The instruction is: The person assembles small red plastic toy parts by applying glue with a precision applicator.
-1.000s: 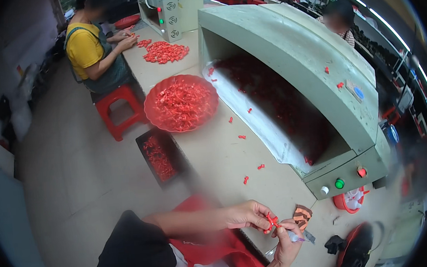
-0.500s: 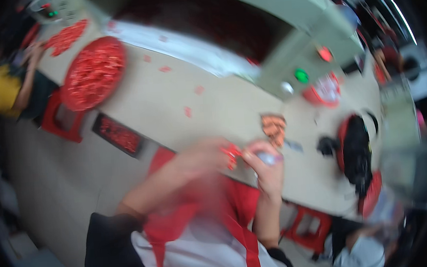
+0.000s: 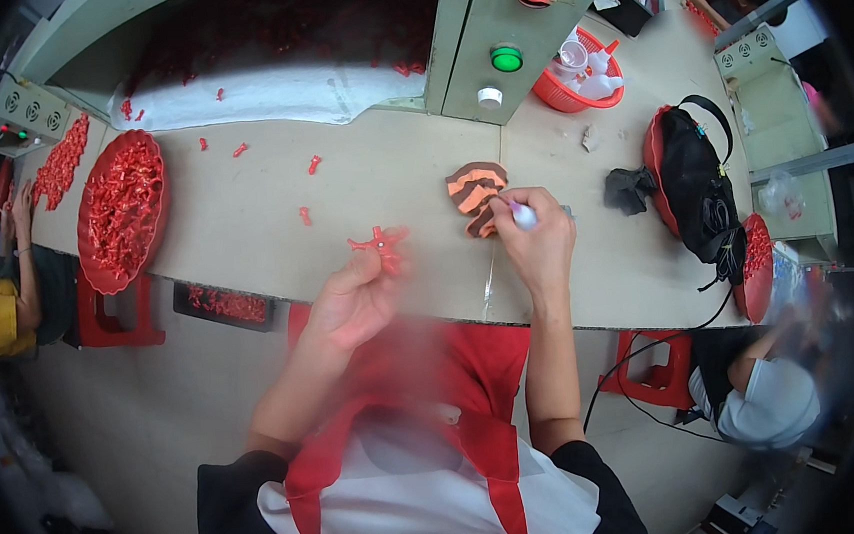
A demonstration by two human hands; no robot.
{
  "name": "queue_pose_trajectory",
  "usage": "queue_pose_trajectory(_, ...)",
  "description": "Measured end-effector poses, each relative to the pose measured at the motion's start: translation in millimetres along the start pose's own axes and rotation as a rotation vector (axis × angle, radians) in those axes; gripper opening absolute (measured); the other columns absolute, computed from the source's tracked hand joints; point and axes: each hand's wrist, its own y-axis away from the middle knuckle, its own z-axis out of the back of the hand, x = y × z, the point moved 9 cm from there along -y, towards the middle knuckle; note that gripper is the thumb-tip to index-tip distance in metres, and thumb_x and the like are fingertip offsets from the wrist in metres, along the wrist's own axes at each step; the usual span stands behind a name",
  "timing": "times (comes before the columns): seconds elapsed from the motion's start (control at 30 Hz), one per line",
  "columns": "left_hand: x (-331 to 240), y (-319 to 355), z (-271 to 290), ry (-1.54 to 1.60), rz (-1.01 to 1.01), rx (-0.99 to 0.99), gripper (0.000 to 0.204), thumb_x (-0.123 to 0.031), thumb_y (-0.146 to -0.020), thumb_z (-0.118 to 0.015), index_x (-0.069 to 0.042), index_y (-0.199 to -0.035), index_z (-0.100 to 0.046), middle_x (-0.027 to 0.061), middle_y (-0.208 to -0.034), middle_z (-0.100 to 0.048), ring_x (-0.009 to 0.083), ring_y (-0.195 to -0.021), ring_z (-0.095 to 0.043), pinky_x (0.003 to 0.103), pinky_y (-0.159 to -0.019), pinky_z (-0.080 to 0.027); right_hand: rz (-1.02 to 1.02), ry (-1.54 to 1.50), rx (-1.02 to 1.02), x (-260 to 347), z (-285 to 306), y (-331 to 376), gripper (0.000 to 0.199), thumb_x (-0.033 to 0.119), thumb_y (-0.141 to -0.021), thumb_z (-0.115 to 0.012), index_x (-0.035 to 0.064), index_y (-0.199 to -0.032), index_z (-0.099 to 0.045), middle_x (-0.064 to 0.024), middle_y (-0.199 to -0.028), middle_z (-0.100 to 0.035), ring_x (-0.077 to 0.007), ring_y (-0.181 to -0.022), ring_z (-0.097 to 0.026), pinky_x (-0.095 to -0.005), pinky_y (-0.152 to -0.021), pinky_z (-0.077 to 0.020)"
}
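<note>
Bare table [image 3: 244, 231] is lying open left of the hands, dotted only with loose red pieces [image 3: 306, 215]. A striped orange-brown piece [image 3: 474, 193] is sitting just ahead, the green machine [image 3: 529, 38] is walling off the far edge, and a black bag [image 3: 696, 185] is crowding the right.

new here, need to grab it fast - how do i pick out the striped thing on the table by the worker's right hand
Find the green machine's panel with the round green button. Straight below it on the beige table, just left of the right hand, lies the striped piece. It alone has orange and brown bands; the other small parts are plain red.
</note>
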Motion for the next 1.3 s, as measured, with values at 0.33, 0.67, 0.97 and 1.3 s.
queue_pose_trajectory(0.33,-20.5,15.9,-35.4,-0.717,-0.428,-0.078,0.021,0.005,-0.080,-0.055,0.001,-0.100,-0.058,0.0071,-0.101,-0.056,0.0128,-0.089,-0.055,0.026,-0.077,-0.046,0.372,-0.475,0.146,100.5,-18.3,51.3,0.023,-0.010,-0.066,-0.060,0.0028,-0.084,-0.065,-0.0066,-0.079,-0.055,-0.0143,-0.064,-0.057,-0.0229,-0.055,-0.0449)
queue_pose_trajectory(0.67,-14.9,42.2,-97.7,-1.731,-0.945,0.100,0.033,0.013,-0.069,-0.062,0.003,-0.100,-0.058,0.0093,-0.094,-0.052,0.0132,-0.075,-0.059,0.023,-0.064,-0.051,0.394,-0.442,0.047,74.2,-22.9,68.1,0.017,-0.011,-0.070,-0.057,0.0003,-0.083,-0.061,-0.0089,-0.081,-0.054,-0.0151,-0.063,-0.056,-0.0226,-0.051,-0.0434)
queue_pose_trajectory(0.97,0.8,44.4,-121.8,-1.995,-1.155,0.069,0.038,0.010,-0.062,-0.069,0.000,-0.097,-0.056,0.0111,-0.086,-0.056,0.0156,-0.065,-0.059,0.024,-0.055,-0.051,-0.449,-1.296,0.481,14.8,-71.1,79.7,0.016,0.007,-0.084,-0.053,-0.0017,-0.097,-0.056,-0.0090,-0.089,-0.060,-0.0146,-0.074,-0.061,-0.0252,-0.061,-0.0528)
queue_pose_trajectory(1.3,-19.2,42.4,-112.2,-1.918,-0.922,-0.027,0.028,0.005,-0.069,-0.065,-0.002,-0.096,-0.063,0.0074,-0.085,-0.055,0.0184,-0.072,-0.059,0.027,-0.064,-0.050,-0.423,-1.413,0.464,0.9,-65.2,76.6,0.008,0.009,-0.082,-0.059,0.0027,-0.087,-0.057,-0.0116,-0.088,-0.058,-0.0201,-0.067,-0.060,-0.0256,-0.046,-0.0508)
